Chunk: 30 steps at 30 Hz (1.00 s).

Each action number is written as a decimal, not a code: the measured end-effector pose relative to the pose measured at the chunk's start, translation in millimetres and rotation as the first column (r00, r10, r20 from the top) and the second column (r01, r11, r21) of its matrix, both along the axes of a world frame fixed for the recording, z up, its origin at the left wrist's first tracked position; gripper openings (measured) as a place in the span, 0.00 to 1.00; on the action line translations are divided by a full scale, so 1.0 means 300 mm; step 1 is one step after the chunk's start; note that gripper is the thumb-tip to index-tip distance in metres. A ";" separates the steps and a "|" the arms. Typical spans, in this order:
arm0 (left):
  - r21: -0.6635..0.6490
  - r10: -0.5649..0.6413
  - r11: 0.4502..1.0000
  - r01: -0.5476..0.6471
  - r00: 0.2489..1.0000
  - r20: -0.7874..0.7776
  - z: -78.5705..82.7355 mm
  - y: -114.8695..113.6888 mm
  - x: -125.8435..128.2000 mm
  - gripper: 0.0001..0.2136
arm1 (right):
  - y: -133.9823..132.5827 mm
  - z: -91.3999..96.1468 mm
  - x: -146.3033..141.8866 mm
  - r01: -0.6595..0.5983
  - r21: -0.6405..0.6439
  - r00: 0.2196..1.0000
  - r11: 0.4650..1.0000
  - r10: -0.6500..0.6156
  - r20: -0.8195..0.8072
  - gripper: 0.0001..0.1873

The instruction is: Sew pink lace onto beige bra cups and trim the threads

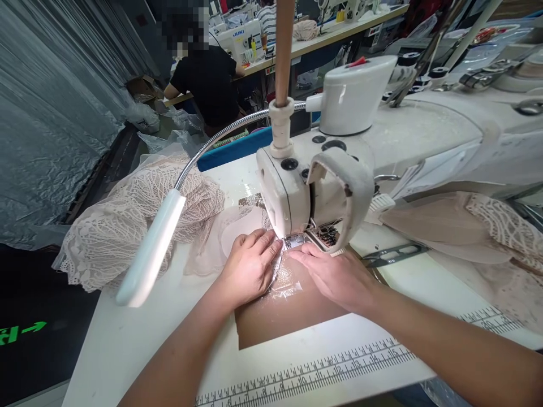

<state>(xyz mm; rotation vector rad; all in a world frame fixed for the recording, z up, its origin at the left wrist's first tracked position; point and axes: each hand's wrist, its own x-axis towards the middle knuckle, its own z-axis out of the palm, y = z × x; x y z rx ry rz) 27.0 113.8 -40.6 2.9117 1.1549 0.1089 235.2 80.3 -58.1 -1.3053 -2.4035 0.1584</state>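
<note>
Beige fabric's edge (277, 268) slants forward-right toward the presser foot (293, 242).

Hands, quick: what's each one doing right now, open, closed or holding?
Left hand: resting on pale fabric; whether it pinches any can't be told.
Right hand: fingers extended beside the presser foot; grip can't be told.

The person's left hand (250, 265) and right hand (339, 278) are bare, with slender fingers (251, 242) and smoothly rounded backs. The left forearm (182, 342) and right forearm (445, 339), uncovered as far as the view reaches, broaden gradually beyond narrower wrists (224, 295).
</note>
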 end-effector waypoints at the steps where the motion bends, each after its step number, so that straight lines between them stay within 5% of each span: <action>1: 0.012 0.015 1.000 -0.015 1.000 -0.021 0.004 -0.002 -0.001 0.16 | 0.000 0.003 0.000 0.001 -0.007 1.000 1.000 -0.001 -0.007 0.20; 5: 0.023 0.114 0.993 -0.113 0.988 -0.102 0.046 -0.030 -0.005 0.19 | -0.001 0.011 0.005 0.014 -0.014 1.000 1.000 -0.014 -0.003 0.18; 11: -0.156 0.125 0.978 -0.141 0.986 -0.107 0.110 -0.088 -0.001 0.15 | -0.001 0.005 0.014 0.025 0.026 0.999 0.999 -0.024 -0.028 0.17; 19: -0.118 0.014 0.993 -0.006 0.997 0.070 0.025 -0.059 0.014 0.17 | -0.004 -0.004 0.018 -0.029 0.038 0.998 0.999 0.031 -0.054 0.17; 30: -0.078 0.091 0.993 -0.087 0.994 0.056 0.013 -0.107 0.075 0.18 | -0.016 -0.013 0.017 -0.082 0.003 0.991 0.997 0.081 -0.107 0.12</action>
